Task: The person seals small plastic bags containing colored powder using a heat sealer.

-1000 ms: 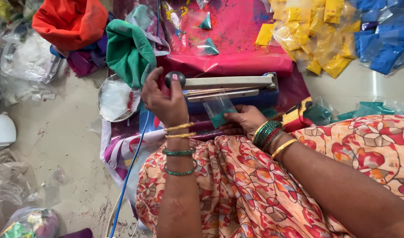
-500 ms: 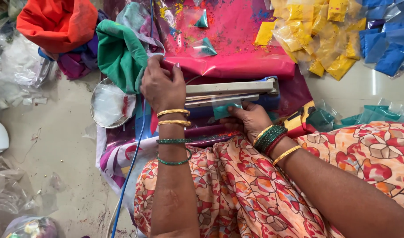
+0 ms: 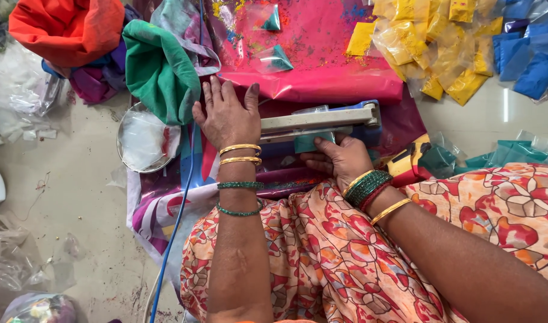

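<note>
Since the earlier frame our left hand (image 3: 227, 116) has flattened, fingers spread, pressing the grey-and-blue heat sealer bar (image 3: 322, 119) down. Our right hand (image 3: 340, 160) pinches a small teal powder-filled plastic pouch (image 3: 313, 142) under the bar. Yellow pouches (image 3: 429, 48) lie beyond; a green cloth (image 3: 160, 72) sits left.

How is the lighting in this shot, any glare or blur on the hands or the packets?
Head view: soft, even light with weak shadows; both the left hand and right hand look sharp; a bright glare streak on the floor at right, and small highlights on the yellow powder packets.
</note>
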